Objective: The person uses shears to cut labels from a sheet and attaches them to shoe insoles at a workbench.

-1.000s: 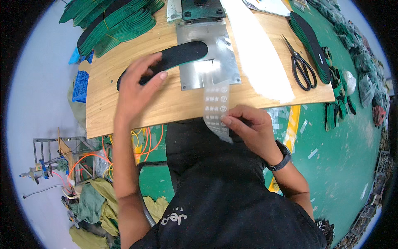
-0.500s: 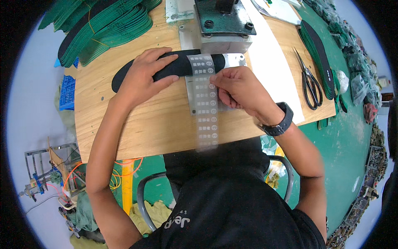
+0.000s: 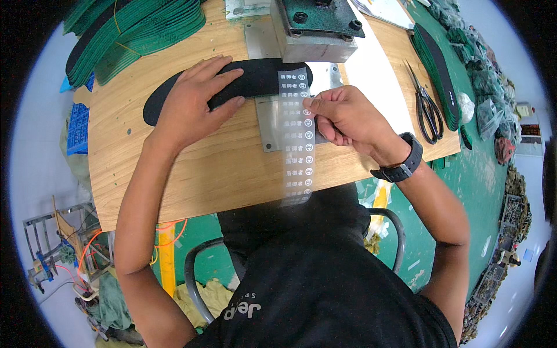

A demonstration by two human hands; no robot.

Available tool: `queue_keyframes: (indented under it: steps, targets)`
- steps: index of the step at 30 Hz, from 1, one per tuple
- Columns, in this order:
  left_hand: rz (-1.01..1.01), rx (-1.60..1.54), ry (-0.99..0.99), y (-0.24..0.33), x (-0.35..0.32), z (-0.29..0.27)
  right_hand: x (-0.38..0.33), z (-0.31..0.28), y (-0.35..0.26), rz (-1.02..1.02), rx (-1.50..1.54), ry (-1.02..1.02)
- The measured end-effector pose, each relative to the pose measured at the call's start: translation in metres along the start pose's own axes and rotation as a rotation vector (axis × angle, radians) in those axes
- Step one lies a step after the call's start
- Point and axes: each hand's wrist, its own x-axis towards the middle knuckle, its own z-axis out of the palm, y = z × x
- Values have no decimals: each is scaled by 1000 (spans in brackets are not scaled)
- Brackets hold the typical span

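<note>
Surface [image 3: 220,165]: open, bare stretch along near edge, between my left forearm [image 3: 142,203] and strip [image 3: 297,156], whose tail crosses that edge. Scissors [image 3: 427,110] near right edge. Press block [image 3: 319,47] toward far edge, just beside insole's [image 3: 258,75] right end. My left hand [image 3: 194,104] spread flat on insole, fingers loose. My right hand [image 3: 348,119] pinches strip, its far end over insole's right end.

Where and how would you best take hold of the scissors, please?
Probably by the black loops of the scissors, coming from the near side with the right hand once it is free of the strip. They lie on the table with loops nearest and blade tips pointing away; the insole stack close on their right leaves less room there.
</note>
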Motion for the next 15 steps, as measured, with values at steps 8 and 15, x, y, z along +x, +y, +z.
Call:
queue_keyframes:
  steps: [8, 15]
  targets:
    - [-9, 10, 30, 2, 1, 2, 5, 1, -4, -24, 1, -1]
    - [11, 21, 52, 4, -1, 0, 4, 4, -8, 12, -10, 30]
